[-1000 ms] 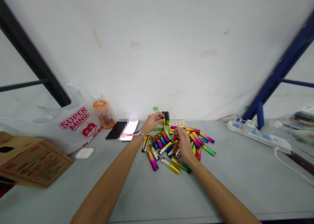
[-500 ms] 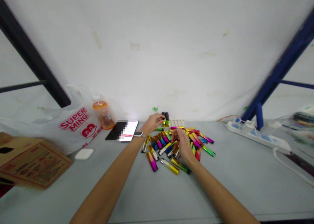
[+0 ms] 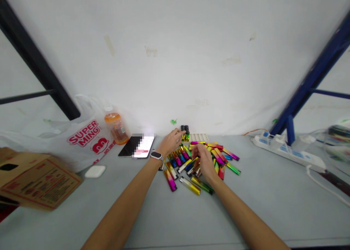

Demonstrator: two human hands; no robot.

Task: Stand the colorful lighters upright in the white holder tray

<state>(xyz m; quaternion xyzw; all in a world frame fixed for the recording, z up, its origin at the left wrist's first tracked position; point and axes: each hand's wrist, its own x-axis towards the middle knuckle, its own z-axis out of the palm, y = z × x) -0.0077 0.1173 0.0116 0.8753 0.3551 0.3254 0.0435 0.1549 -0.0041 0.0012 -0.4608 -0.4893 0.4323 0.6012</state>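
My left hand (image 3: pixel 172 141) reaches to the back of the desk, fingers stretched towards a small group of upright lighters (image 3: pixel 187 137) with black tops. Its fingertips overlap the group's left side; whether they touch it I cannot tell. Over the pile of shiny multicoloured lighters (image 3: pixel 188 184) is my right hand (image 3: pixel 204 160), its fingers curled in. What those fingers hold, if anything, is hidden. Beside the upright lighters lies a pale tray with a grid of holes (image 3: pixel 199 137). On my left wrist is a watch (image 3: pixel 156 155).
Left of the lighters are a tablet (image 3: pixel 125 148), a bottle of orange drink (image 3: pixel 117 127), a white plastic bag (image 3: pixel 82 147), a flat white case (image 3: pixel 95 171) and a cardboard box (image 3: pixel 41 180). To the right lies a power strip (image 3: pixel 290 153) with a white cable. A wall stands behind the desk.
My left fingers have gone from a pinch at the upright lighters to stretched out. The left wrist has turned and shifted slightly nearer. My right hand has stayed nearly in place.
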